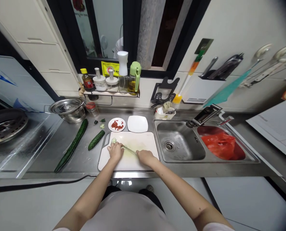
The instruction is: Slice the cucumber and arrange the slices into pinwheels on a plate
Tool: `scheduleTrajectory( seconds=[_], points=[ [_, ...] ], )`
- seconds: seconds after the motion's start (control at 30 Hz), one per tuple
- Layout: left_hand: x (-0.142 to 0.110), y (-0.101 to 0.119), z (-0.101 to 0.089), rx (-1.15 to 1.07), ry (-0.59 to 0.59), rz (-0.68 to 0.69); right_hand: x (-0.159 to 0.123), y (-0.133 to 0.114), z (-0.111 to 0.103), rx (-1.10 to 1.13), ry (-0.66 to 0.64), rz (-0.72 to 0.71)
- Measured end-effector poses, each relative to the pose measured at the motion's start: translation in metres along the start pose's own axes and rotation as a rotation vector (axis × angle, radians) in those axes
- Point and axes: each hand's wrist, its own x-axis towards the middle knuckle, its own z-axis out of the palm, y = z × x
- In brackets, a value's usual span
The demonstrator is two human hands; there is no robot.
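Observation:
On the white cutting board (133, 165), my left hand (115, 152) has its fingers bent down over pale green cucumber slices (113, 140), which peek out past the fingertips. How much cucumber lies under the palm is hidden. My right hand (145, 157) is closed around the handle of a kitchen knife (130, 149). The blade points left, its tip close to my left fingers, with a thin slice beside it. A shorter cucumber (96, 140) and a long whole cucumber (73, 144) lie on the steel counter left of the board.
Behind the board stand a plate of chopped red pieces (117, 125) and a square white plate (137, 124). Cucumber scraps (102, 126) lie near them. A lidded steel pot (71, 110) is at back left. To the right is a double sink (181, 157) with a red bag (220, 146).

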Motion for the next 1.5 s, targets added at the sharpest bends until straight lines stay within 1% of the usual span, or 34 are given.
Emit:
scheduleTrajectory(
  seconds=[0.1,0.23,0.4,0.53,0.63,0.8,0.93,1.07,1.13,1.23,1.37,1.5],
  points=[
    [0.001,-0.001,0.000,-0.004,-0.001,-0.003,-0.004,0.003,0.004,-0.026,0.031,-0.008],
    [0.003,-0.002,-0.002,-0.018,-0.024,-0.008,-0.017,0.009,0.019,0.020,0.092,0.018],
    [0.006,-0.002,0.000,-0.019,-0.023,-0.009,-0.033,0.018,0.045,0.176,0.133,0.150],
    [0.009,0.001,0.002,-0.012,-0.026,-0.026,-0.037,0.022,0.060,0.235,0.142,0.222],
    [0.011,0.004,0.001,-0.024,-0.021,-0.024,-0.039,0.021,0.064,0.250,0.136,0.225],
    [0.013,0.008,-0.004,-0.075,-0.030,-0.032,-0.042,0.018,0.062,0.253,0.132,0.231],
    [0.005,0.007,-0.006,-0.163,-0.024,-0.058,-0.041,0.018,0.062,0.263,0.132,0.221],
    [-0.018,-0.005,-0.004,-0.268,-0.040,-0.067,-0.038,0.018,0.065,0.279,0.130,0.207],
    [-0.031,-0.015,-0.004,-0.291,-0.045,-0.073,-0.037,0.017,0.066,0.283,0.128,0.201],
    [-0.044,-0.032,-0.004,-0.295,-0.017,-0.131,-0.034,0.015,0.067,0.284,0.126,0.189],
    [-0.046,-0.053,-0.009,-0.281,0.048,-0.219,-0.028,0.013,0.069,0.292,0.120,0.180],
    [-0.040,-0.063,-0.013,-0.284,0.078,-0.257,-0.025,0.012,0.070,0.288,0.123,0.166]
  ],
)
